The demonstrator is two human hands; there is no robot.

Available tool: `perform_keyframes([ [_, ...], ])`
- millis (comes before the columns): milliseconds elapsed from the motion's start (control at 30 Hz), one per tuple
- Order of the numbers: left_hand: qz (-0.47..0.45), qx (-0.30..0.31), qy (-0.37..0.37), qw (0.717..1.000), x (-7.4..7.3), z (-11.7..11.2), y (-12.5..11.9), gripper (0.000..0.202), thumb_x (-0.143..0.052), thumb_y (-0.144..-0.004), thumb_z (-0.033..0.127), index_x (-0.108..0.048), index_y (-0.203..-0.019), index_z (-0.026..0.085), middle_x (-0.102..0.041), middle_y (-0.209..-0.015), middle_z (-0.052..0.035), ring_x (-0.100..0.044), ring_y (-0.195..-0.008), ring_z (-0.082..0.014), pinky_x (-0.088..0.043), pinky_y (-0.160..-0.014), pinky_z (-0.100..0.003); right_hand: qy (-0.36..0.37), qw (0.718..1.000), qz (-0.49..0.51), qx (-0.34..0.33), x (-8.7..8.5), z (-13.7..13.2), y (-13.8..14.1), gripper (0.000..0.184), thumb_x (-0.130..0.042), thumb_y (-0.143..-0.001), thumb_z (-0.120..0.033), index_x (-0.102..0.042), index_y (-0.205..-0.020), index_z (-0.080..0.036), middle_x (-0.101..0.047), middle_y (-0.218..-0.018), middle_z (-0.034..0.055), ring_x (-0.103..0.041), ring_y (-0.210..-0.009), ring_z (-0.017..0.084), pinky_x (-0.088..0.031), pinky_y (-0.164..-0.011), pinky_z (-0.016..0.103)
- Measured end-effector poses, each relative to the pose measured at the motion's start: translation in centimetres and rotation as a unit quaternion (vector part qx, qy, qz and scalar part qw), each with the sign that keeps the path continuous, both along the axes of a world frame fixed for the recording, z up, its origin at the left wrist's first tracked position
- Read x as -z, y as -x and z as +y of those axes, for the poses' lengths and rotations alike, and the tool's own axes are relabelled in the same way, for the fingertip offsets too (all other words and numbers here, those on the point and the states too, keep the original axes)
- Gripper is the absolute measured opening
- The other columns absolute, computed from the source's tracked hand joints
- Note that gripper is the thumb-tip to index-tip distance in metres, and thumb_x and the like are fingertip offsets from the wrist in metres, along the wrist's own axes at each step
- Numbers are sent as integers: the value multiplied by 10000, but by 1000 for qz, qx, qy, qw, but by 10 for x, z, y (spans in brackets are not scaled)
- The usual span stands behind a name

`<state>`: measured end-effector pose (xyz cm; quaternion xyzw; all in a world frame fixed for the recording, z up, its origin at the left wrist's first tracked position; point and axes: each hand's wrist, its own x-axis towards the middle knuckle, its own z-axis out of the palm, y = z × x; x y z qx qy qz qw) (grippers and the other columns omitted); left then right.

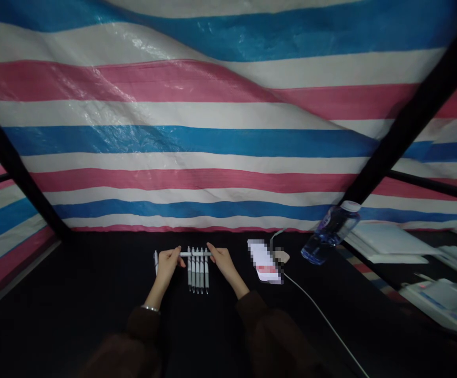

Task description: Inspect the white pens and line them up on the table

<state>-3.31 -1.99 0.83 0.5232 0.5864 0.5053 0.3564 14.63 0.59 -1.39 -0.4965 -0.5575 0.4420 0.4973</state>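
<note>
A white pen (185, 254) lies crosswise between my hands, over the upper part of a row of pens. My left hand (167, 264) pinches its left end. The fingers of my right hand (221, 259) are closed on its right end. Below it, several white-and-grey click pens (198, 276) lie side by side, tips toward me, on the black table. Whether the crosswise pen touches them I cannot tell. Another white pen (156, 261) sits just left of my left hand, partly hidden by it.
To the right lies a lit phone (265, 262), its screen blurred, beside a pale charger-like piece (281, 256) and a white cable (323, 312). A clear blue bottle (329, 233) appears tilted farther right. Stacked papers (394, 241) are at the far right. Striped sheeting (197, 181) hangs behind the table.
</note>
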Motion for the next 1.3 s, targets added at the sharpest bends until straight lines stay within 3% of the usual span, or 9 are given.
perform_keyframes([
  [600, -44, -8, -4, 999, 5, 2, -2, 462, -494, -738, 457, -540, -373, 176, -569, -413, -41, -450, -397, -104, -358, -470, -229, -31, 999, 10, 41, -1, -2, 3, 541, -536, -697, -573, -366, -347, -197, -281, -339, -51, -289, -381, 79, -227, -430, 234],
  [733, -4, -11, -42, 999, 3, 1, -4, 474, -481, -759, 515, -530, -431, 177, -548, -432, -15, -442, -401, -94, -356, -471, -220, -15, 998, 27, 48, -1, -2, 1, 544, -525, -702, -592, -376, -356, -199, -282, -333, -51, -284, -363, 77, -217, -413, 238],
  [900, 31, 17, -67, 997, -3, -5, -7, 412, -476, -765, 554, -578, -639, 175, -574, -543, 19, -415, -416, -76, -311, -444, -201, 29, 997, 42, 58, 3, 1, 0, 568, -504, -711, -609, -374, -340, -200, -263, -305, -50, -284, -327, 73, -212, -388, 238],
  [1067, 147, 34, -65, 986, -5, -11, -7, 478, -470, -765, 554, -534, -487, 171, -539, -474, 14, -464, -463, -97, -306, -493, -210, 49, 995, 58, 59, 5, 2, 2, 578, -522, -701, -614, -377, -322, -202, -273, -276, -46, -291, -295, 72, -214, -362, 231],
  [1300, 191, -6, -38, 981, -10, -14, -8, 511, -455, -757, 571, -500, -416, 192, -437, -334, 25, -433, -392, -110, -281, -486, -231, 35, 997, 48, 44, 0, -1, 2, 558, -563, -674, -605, -411, -326, -197, -314, -255, -39, -302, -277, 71, -241, -360, 232],
])
